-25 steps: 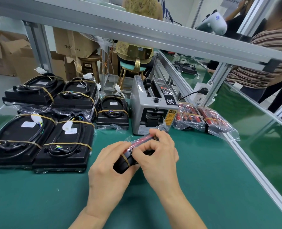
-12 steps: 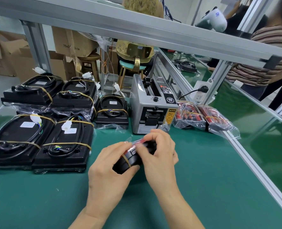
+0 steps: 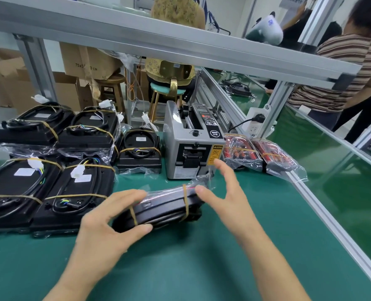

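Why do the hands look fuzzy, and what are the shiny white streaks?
Head view: motion blur smears the right hand; the left hand and the black part it grips look slightly soft; light glares off the plastic bags; the grey machine looks sharp.

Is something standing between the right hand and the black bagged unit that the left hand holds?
Nothing visible does. The right hand is open, right at the end of the black bagged unit. The grey tape machine stands behind them, not between.
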Demonstrator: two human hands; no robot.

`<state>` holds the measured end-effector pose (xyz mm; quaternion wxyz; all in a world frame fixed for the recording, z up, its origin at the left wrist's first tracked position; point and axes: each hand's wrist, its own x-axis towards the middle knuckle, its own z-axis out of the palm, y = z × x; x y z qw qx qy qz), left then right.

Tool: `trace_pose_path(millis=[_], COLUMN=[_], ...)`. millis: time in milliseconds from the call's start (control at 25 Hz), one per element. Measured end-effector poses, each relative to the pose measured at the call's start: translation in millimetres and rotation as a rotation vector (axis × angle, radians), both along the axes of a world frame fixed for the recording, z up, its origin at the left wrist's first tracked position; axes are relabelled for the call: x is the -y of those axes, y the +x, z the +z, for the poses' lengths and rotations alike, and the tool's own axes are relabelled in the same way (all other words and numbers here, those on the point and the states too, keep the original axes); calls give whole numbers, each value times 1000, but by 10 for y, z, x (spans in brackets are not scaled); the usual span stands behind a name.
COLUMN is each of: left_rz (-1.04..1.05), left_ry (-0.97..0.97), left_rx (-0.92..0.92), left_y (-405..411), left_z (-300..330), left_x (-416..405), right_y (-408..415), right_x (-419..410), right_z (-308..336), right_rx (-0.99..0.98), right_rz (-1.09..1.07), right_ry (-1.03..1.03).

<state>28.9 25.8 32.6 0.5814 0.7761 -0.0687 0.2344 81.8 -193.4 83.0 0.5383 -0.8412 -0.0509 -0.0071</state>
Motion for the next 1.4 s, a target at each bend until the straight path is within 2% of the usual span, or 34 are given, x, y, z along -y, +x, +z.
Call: trace_pose_path(millis=[80, 160, 200, 280, 360, 400, 480, 640, 720, 800, 880, 960, 1400], left_rz=[-90, -131, -88, 18, -64, -139, -221, -193, -168, -106, -6, 63, 111], left_ry=[3, 26, 153, 525, 785, 837, 840, 785, 740, 711, 711, 719, 755], left_rx=[-43, -91, -62, 55, 135, 112, 23, -43, -52, -82, -104, -136, -182], left_y=[2, 15, 36, 87, 169, 212, 295, 393, 417, 428, 441, 441, 389], left_z=[39, 134, 185, 338, 465, 516, 543, 489, 487, 481, 458, 436, 409], left_x=[-156, -224, -220, -85, 140, 245, 387, 415, 424, 420, 398, 388, 450], right_y=[109, 201, 233, 283, 335, 361, 438, 647, 720, 775, 834, 882, 1122], right_x=[106, 90, 60, 19, 11, 15, 27, -16, -82, -108, -112, -170, -497], right_z=[-37, -103, -126, -141, -110, -85, -36, -72, -154, -259, -287, -228, -145], right_rx=[-171, -185, -177, -194, -228, -250, -324, -729, -816, -703, -426, -269, -273], right_rz=[139, 187, 181, 152, 169, 183, 184, 204, 127, -154, -437, -481, -648], right_ry=[146, 210, 238, 287, 310, 308, 294, 423, 481, 516, 508, 537, 577])
